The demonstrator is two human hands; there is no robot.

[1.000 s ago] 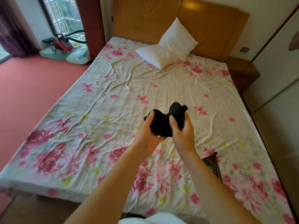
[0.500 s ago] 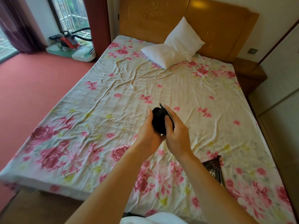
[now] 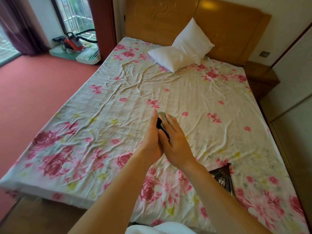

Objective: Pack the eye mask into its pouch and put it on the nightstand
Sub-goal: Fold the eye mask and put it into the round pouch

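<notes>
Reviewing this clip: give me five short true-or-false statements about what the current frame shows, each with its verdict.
1. Both hands press the eye mask between them. True: the left hand and right hand sandwich it.
2. The black pouch lies on the bed by the right forearm. True.
3. The eye mask is already inside the pouch. False: it is still in the hands, apart from the pouch.
4. The white pillow lies at the foot of the bed. False: it rests against the headboard.
5. The pouch sits on the nightstand. False: it is on the floral sheet.
</notes>
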